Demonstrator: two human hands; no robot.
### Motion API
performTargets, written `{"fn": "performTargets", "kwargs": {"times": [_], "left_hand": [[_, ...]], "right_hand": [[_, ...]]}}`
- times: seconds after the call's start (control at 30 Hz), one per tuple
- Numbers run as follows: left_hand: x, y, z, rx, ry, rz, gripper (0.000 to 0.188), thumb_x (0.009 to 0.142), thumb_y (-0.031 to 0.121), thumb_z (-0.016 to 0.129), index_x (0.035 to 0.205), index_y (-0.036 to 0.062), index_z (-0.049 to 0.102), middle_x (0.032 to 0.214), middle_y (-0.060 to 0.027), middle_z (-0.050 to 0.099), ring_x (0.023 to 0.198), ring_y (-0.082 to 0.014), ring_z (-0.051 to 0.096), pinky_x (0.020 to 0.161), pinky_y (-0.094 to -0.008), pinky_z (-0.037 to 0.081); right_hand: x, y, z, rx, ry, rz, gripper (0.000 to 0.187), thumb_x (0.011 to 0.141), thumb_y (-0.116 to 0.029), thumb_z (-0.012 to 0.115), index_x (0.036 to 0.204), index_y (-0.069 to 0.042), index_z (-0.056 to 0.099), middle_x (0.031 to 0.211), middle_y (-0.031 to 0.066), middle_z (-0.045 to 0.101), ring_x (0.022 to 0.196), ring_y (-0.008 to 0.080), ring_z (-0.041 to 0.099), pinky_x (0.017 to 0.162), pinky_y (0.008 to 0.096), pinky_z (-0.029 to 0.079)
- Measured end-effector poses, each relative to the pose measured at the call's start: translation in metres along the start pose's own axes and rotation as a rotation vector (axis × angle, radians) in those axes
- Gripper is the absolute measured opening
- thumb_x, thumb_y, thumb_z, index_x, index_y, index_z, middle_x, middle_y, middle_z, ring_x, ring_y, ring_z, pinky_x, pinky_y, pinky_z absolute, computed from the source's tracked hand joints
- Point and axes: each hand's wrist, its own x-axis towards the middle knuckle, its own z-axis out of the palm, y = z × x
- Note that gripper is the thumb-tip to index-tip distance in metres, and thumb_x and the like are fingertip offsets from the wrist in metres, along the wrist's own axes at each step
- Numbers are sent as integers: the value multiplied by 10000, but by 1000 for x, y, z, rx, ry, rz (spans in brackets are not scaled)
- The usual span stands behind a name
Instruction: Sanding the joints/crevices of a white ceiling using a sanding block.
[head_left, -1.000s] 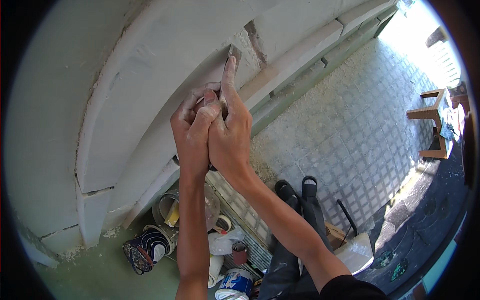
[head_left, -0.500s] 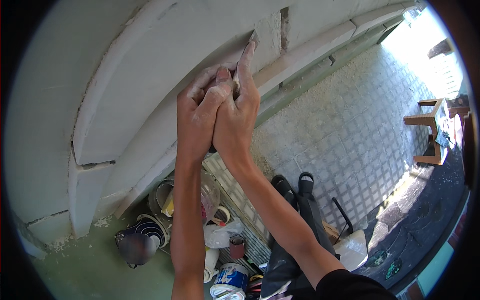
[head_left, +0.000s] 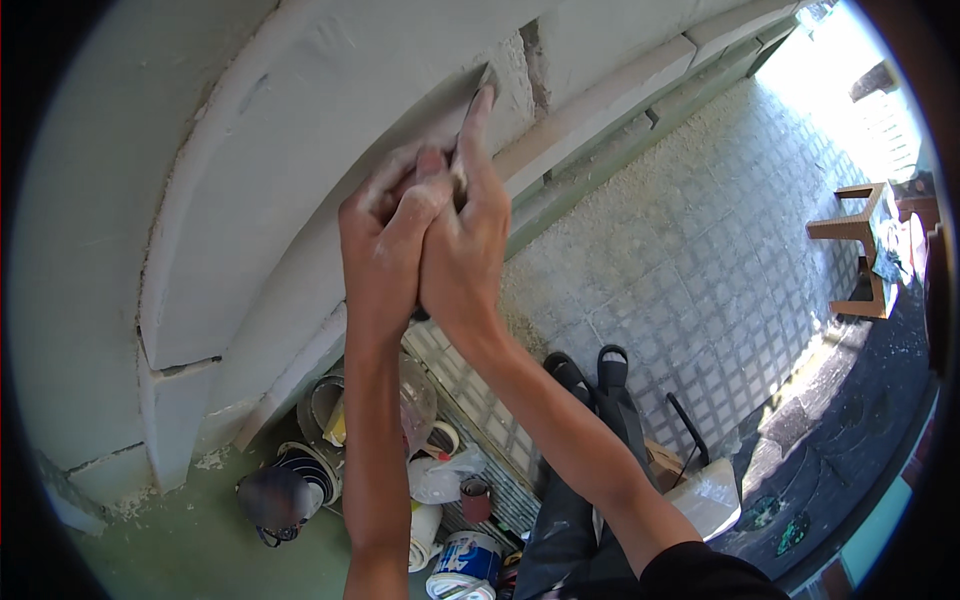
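Both my hands are clasped around one tool, a putty knife or scraper by its thin metal blade (head_left: 487, 74). My right hand (head_left: 463, 232) grips it with the index finger stretched along the blade. My left hand (head_left: 383, 225) wraps over from the left, its thumb lying across the grip. White dust coats the fingers. The blade tip rests against the pale wall panel (head_left: 330, 150), beside a rough patch (head_left: 514, 85) and a dark vertical gap. Most of the handle is hidden in my hands; a dark end shows below, between the wrists.
Below the curved wall ledge (head_left: 600, 115) lies a dusty tiled floor (head_left: 660, 230). Near my left forearm sit a striped container (head_left: 306, 470), a tape roll (head_left: 443, 437), a sandpaper roll (head_left: 476, 497) and a white-and-blue bucket (head_left: 466, 560). A brown stool (head_left: 862, 240) lies at the right.
The view has shifted slightly, and both hands appear a little further left and lower. The blade tip stays beside the rough patch; the two-handed grip looks the same.
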Motion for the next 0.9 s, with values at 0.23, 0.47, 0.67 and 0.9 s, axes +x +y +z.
{"fn": "performTargets", "kwargs": {"times": [0.23, 0.47, 0.67, 0.9], "left_hand": [[-4, -10, 6, -10, 2, -7, 255, 906, 108, 578, 1081, -58, 659, 894, -1, 621, 792, -62, 539, 719, -230, 455], [2, 3, 6, 79, -7, -52, 396, 884, 164, 511, 1180, -67, 636, 1069, -90, 660, 961, -149, 599, 881, -273, 472], [-8, -13, 1, -35, 41, -90, 271, 892, 71, 568, 1104, -69, 663, 907, -18, 642, 802, -69, 564, 738, -227, 473], [-9, -31, -6, -39, -35, -93, 325, 886, 112, 554, 1142, -67, 646, 1000, -51, 664, 888, -104, 596, 809, -255, 485]], "right_hand": [[-1, 6, -13, 28, -45, 58, 751, 866, -27, 502, 1567, -21, 233, 903, 164, 611, 823, 222, 600, 783, 339, 489], [9, 0, -8, 88, -41, 23, 761, 865, 11, 466, 1577, -33, 204, 939, 174, 610, 851, 223, 580, 828, 313, 478], [-5, 9, -15, 43, -95, 104, 764, 849, 19, 473, 1572, -30, 229, 942, 163, 619, 850, 199, 573, 813, 296, 484], [-9, 25, -11, 37, -13, 78, 748, 846, 16, 466, 1562, -13, 250, 963, 155, 633, 857, 182, 571, 834, 294, 484]]}}
